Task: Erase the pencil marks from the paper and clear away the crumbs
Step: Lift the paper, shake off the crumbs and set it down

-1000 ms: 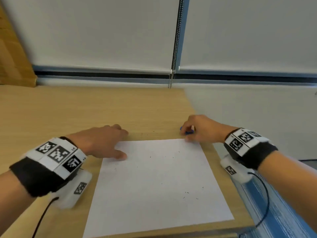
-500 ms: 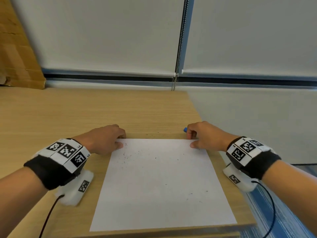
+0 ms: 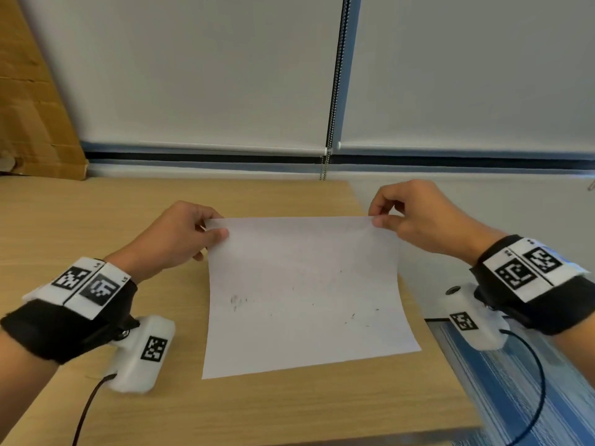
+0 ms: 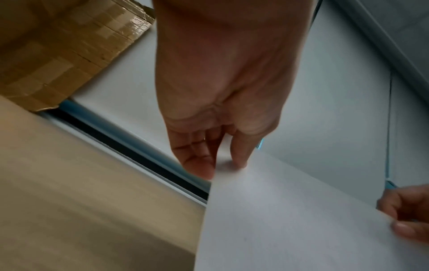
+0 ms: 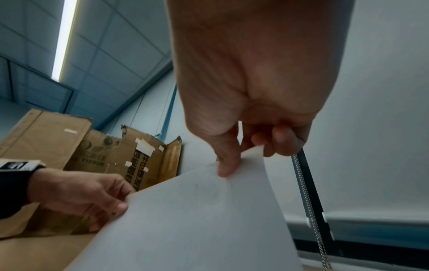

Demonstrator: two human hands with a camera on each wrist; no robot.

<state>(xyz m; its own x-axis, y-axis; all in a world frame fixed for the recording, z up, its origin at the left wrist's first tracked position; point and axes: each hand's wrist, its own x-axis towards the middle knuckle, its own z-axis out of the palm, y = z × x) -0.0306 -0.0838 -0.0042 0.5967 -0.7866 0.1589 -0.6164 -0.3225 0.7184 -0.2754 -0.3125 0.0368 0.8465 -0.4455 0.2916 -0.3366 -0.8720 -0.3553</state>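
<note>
a: where was the paper?

b: far edge lifted off the desk, near edge resting by its right front corner. left hand and right hand each pinched a far corner.

a: handling?

b: light, floppy, likely sagging; crumbs would slide, so corners seemed best.

A white sheet of paper hangs lifted by its far edge above the wooden table, its two far corners at 10 and 2 o'clock raised and pinched, the near edge at 6 o'clock low against the tabletop. The sheet bows gently across its middle. Dark eraser crumbs speckle the lower right of the sheet, toward 4 o'clock, and a faint grey smudge sits at the sheet's left, near 8 o'clock.
</note>
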